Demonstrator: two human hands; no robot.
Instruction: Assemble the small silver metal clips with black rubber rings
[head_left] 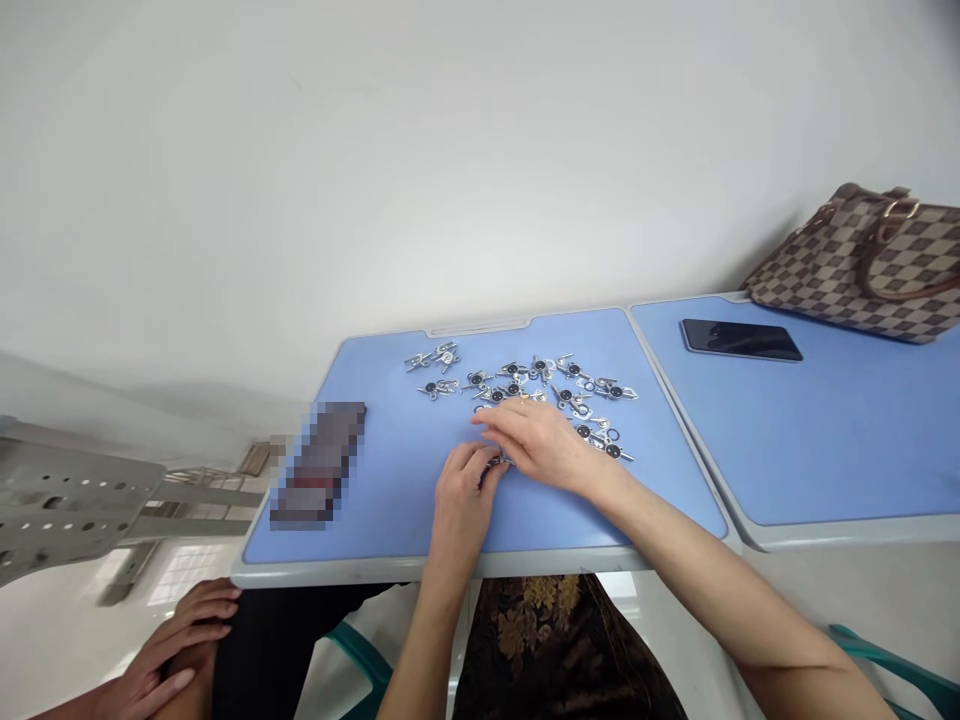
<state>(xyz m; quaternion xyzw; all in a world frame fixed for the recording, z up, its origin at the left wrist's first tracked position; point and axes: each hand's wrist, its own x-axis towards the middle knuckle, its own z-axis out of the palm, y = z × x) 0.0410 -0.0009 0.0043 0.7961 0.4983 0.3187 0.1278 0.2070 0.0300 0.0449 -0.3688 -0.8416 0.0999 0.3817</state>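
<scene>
My left hand point(463, 492) is over the blue desk point(390, 500), its thumb and fingers pinched round a small metal piece point(495, 460). Right beside it, my right hand point(536, 440) reaches across from the right, with its fingers stretched out above the pinched piece. Whether its hidden thumb touches the piece cannot be made out. Several small silver pieces with round black parts point(566, 396) lie scattered behind and to the right of my hands. A smaller group of silver pieces point(445, 356) lies further back to the left.
A pixelated dark flat object point(321, 465) lies at the desk's left side. On the adjoining right desk point(825, 440) are a black phone point(741, 340) and a checkered handbag point(862, 260). Another person's hand point(180, 640) rests at the lower left. A white wall stands behind.
</scene>
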